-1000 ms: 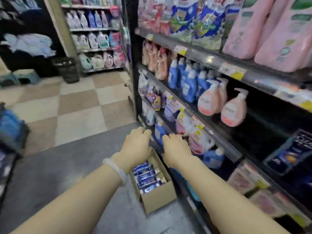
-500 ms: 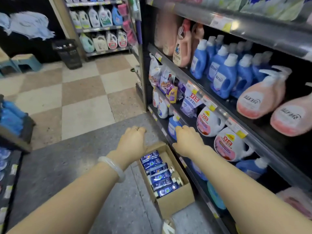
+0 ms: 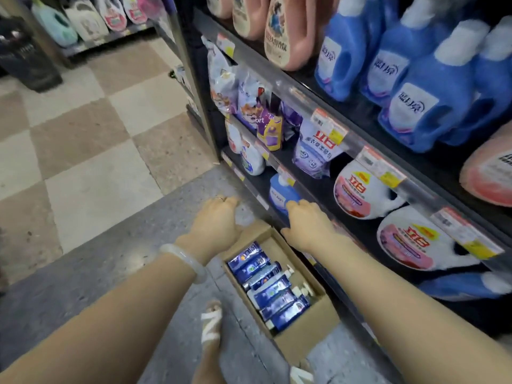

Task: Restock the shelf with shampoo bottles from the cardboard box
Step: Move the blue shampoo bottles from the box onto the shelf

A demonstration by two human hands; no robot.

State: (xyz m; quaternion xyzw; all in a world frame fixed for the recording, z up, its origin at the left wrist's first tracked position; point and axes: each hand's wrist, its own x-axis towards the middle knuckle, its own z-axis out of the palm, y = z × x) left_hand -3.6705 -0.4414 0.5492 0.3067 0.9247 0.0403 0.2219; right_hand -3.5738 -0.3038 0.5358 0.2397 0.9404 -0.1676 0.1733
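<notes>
Item: cardboard box, open-topped, sitting on the grey floor just beside the base of the shelf. Contents: shampoo bottles, dark blue with white pump tops, lying on their sides in a single row running from the far end of the box to the near end, pumps pointing toward the shelf side; the strip of box along that side is showing bare cardboard. None of the bottles is yet sitting on the shelf, so the restocking is judged to be at its start. Left hand: hovering over the far left corner of the box, back of the hand up, fingers extended and lightly bent, holding nothing; a pale bangle is sitting on the wrist. Right hand: reaching over the far right corner, fingers forward near a blue pump bottle on the low shelf, gripping nothing; contact with that bottle cannot be told. Handling, as judged: the bottles are probably full, moderately heavy, rigid plastic with glossy labels that may be slippery; the pump heads are the weak part and are best not used as handles. Taking hold around the middle of the body, fingers wrapping the barrel, is looking soundest, starting with the far-end bottle nearest the hands. Neighbouring stock: white and pink detergent jugs and purple refill pouches are occupying the shelves above.
</notes>
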